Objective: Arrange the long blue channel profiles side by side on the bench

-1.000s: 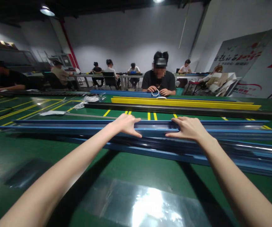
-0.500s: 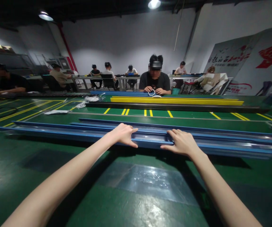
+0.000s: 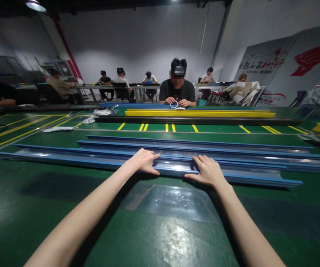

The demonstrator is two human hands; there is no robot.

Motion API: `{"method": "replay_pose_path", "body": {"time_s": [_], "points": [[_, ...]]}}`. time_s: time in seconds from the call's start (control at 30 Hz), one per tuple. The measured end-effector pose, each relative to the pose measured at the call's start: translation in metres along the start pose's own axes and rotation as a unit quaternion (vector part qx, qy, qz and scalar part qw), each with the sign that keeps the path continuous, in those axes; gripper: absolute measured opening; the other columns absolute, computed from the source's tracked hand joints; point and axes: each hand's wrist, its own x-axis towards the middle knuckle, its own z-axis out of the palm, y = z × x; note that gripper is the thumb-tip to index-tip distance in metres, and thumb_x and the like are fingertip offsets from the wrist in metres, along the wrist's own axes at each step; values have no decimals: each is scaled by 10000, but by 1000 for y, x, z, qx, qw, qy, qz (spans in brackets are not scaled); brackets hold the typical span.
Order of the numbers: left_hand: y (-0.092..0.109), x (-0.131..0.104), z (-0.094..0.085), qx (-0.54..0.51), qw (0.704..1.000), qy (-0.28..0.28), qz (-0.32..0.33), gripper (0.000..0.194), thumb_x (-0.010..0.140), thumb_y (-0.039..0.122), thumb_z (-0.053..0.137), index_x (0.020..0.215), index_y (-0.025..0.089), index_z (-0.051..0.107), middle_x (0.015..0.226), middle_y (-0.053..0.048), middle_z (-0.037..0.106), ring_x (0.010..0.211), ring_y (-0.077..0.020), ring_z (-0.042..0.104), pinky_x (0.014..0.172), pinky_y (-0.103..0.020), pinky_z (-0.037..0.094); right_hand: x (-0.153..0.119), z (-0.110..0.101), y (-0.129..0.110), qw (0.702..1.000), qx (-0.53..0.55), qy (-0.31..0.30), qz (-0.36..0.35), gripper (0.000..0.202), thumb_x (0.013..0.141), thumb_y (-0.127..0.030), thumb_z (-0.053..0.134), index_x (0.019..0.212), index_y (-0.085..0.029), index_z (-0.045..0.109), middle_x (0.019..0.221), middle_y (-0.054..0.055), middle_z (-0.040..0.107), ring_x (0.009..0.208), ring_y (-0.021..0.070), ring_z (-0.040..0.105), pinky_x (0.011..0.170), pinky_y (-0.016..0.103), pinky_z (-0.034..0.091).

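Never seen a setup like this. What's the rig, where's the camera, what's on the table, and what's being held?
There's no machine: a person works with two bare hands, filmed by one camera worn on the head, looking forward and down. The forearms come in from the bottom edge.

The left hand and right hand hold a long front blue channel, thumbs on its near side, fingers reaching across it. Whether it's fully resting on the green table is hard to tell.

Just behind lies more blue channel; farther back, a black strip and a yellow strip. Opposite, a co-worker holds a white ring.
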Motion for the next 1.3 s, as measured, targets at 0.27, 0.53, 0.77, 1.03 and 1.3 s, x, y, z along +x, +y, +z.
{"method": "replay_pose_path", "body": {"time_s": [0.27, 0.53, 0.77, 1.03, 1.3], "points": [[4, -6, 11, -49, 999, 12, -20, 719, 591, 670, 566, 1141, 211, 504, 1026, -91, 637, 899, -261, 611, 712, -304, 433, -5, 5, -3, 999, 30, -20, 11, 728, 675, -743, 393, 1067, -153, 558, 1038, 132, 601, 937, 277, 541, 795, 366, 371], [-2, -26, 30, -100, 977, 62, -178, 504, 898, 469, 190, 1029, 190, 589, 1087, -68, 628, 1038, -214, 551, 858, -336, 390, -3, 7, 0, 997, 62, -35, 19, 704, 627, -745, 459, 1032, -179, 562, 1022, 112, 605, 926, 269, 539, 800, 374, 373], [-16, -29, 30, -57, 964, 60, -254, 497, 890, 349, 188, 861, 183, 656, 946, -80, 684, 923, -236, 611, 759, -331, 420, 1, 7, 2, 995, 90, -41, 17, 658, 603, -721, 516, 976, -180, 561, 988, 111, 596, 931, 279, 508, 778, 381, 381], [-18, -27, 30, -36, 960, 83, -264, 460, 859, 316, 232, 792, 221, 677, 905, -51, 699, 865, -220, 626, 721, -310, 427, 6, 10, -1, 995, 79, -51, 14, 634, 635, -696, 508, 984, -169, 554, 988, 116, 594, 921, 278, 515, 794, 385, 378], [-29, -22, 31, -40, 957, 82, -276, 450, 840, 286, 241, 757, 223, 679, 866, -54, 703, 829, -221, 633, 702, -295, 428, 15, 17, -4, 996, 79, -43, 10, 672, 651, -715, 473, 1015, -157, 561, 1002, 128, 594, 942, 283, 514, 810, 383, 380]]}}
